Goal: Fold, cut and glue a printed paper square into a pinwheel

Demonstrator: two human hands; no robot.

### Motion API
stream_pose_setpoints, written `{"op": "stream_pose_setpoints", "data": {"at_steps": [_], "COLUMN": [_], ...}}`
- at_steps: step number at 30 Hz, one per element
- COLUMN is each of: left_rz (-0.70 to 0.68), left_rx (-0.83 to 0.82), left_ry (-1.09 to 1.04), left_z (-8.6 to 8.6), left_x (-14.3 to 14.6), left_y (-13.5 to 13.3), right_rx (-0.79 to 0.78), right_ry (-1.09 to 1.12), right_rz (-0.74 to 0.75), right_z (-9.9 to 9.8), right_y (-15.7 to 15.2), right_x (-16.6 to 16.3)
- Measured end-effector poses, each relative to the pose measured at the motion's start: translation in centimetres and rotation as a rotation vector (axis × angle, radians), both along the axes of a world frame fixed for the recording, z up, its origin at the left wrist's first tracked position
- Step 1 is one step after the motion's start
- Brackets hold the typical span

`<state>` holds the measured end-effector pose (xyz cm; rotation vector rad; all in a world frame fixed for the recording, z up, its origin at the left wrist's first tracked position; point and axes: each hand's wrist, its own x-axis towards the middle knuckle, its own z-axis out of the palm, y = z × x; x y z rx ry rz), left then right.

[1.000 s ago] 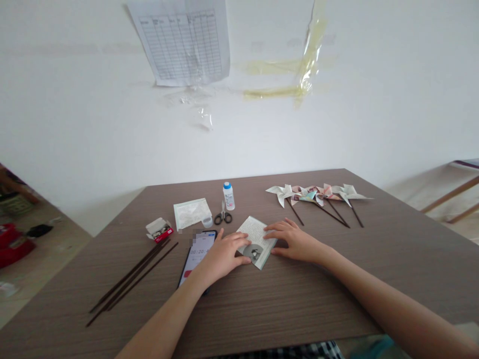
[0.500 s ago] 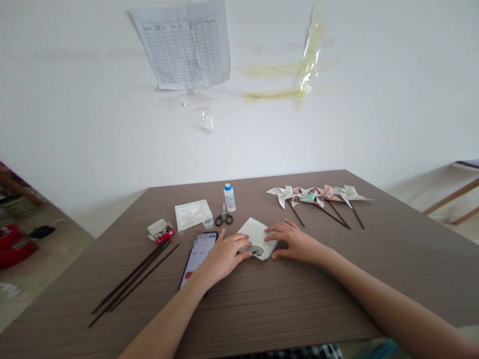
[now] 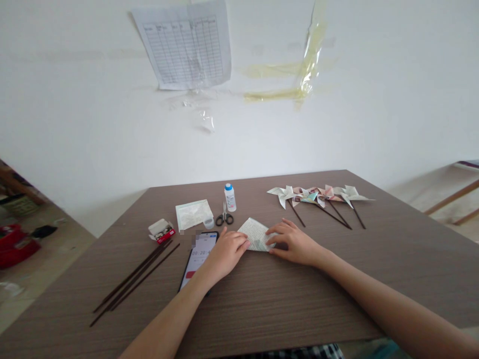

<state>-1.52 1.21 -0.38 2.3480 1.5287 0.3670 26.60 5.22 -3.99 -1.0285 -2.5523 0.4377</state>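
A printed sheet of paper (image 3: 256, 233) lies folded into a triangle on the brown table (image 3: 262, 299). My left hand (image 3: 224, 252) rests on its left edge with fingers stretched flat. On the paper's right side lies my right hand (image 3: 294, 242), fingers pressing down flat. A phone (image 3: 198, 257) lies partly under my left wrist.
Scissors (image 3: 224, 217), a small glue bottle (image 3: 229, 196), a pale packet (image 3: 192, 213) and a red box of pins (image 3: 160, 231) sit behind the hands. Dark sticks (image 3: 132, 276) lie at the left. Several finished paper pinwheels (image 3: 318, 195) lie at the back right.
The near corner of the paper has been folded up over the far part, so the sheet now forms a triangle. Both hands stayed on it and shifted slightly.
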Motion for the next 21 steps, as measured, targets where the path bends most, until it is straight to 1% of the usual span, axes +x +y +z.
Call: {"op": "stream_pose_setpoints", "data": {"at_steps": [11,16,21], "left_rz": [0.012,0.048,0.084], "left_rx": [0.033,0.005,-0.007], "left_ry": [0.018,0.007,0.096], "left_z": [-0.2,0.5,0.9], "left_x": [0.0,-0.1,-0.1], "left_y": [0.2,0.1,0.2], "right_rx": [0.091,0.151,0.199], "right_ry": [0.019,0.068,0.137], "right_rz": [0.005,-0.064,-0.116], "right_z": [-0.3,-1.4,-2.5], "right_y": [-0.6,-0.1,0.8], "right_x": [-0.8,-0.9,-0.7]}}
